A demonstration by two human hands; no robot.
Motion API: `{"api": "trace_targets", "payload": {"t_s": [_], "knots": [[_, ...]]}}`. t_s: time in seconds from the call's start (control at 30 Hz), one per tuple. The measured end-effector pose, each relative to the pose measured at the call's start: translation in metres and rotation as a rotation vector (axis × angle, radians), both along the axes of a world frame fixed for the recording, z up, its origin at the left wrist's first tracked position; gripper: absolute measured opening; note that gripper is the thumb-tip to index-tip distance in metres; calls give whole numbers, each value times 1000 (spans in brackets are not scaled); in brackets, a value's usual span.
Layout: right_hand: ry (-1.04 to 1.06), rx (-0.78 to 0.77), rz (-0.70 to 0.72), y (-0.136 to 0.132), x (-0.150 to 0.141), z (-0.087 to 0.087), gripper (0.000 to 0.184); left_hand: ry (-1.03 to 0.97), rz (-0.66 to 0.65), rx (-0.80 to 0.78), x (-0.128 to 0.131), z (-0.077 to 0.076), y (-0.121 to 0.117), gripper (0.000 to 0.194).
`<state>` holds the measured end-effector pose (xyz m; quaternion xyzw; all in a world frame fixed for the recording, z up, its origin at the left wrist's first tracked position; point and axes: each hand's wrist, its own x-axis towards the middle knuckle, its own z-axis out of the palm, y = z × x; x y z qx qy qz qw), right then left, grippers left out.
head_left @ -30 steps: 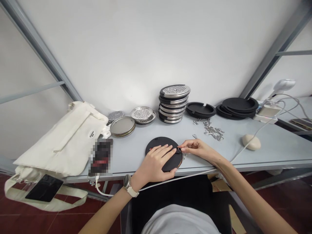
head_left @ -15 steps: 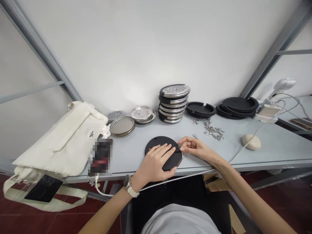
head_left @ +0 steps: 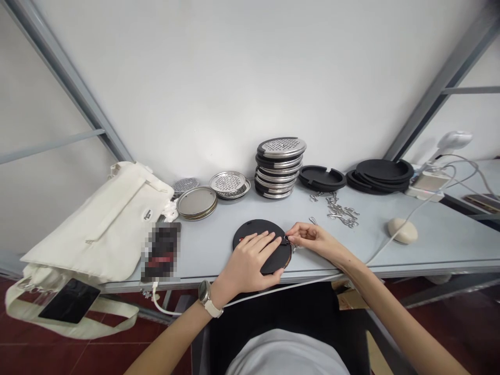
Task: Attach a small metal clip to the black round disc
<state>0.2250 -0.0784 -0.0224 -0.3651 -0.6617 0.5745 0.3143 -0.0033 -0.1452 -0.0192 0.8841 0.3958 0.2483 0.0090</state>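
A round black disc [head_left: 244, 229] lies on the table in front of me, with a slot near its far edge and a small red spot partly covered by my fingers. My left hand [head_left: 252, 263] rests flat across its top, fingers stretched out and thumb along the near right edge. At the disc's right edge my right hand [head_left: 308, 238] is closed in a pinch on a small metal clip [head_left: 286, 238]. A short bit of silvery chain [head_left: 294, 249] hangs just below those fingertips. Behind the right hand lies a loose metal hook [head_left: 313, 220].
Against the wall stand a tall stack of black-and-silver discs [head_left: 279, 169], perforated metal plates [head_left: 230, 182], plain metal lids [head_left: 196, 202] and black round trays [head_left: 322, 178]. Small metal clips [head_left: 344, 213] lie scattered. A white bag [head_left: 97, 224], a phone [head_left: 161, 252] and a cream mouse [head_left: 402, 230] flank them.
The right fingertips have shifted slightly at the disc's edge, still pinching the clip. My left hand stays in place on the disc. The camera view has tilted a little.
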Motion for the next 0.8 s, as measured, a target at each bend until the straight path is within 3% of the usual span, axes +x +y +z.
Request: {"api": "trace_targets", "payload": {"t_s": [0.5,0.8], "knots": [[-29,50,-61,0,-6,-1,38,-1,40,-18,1,1,0,60],[-48,-36,-53,36,-14,3,41,84,80,-147,-4,8,23,63]]}}
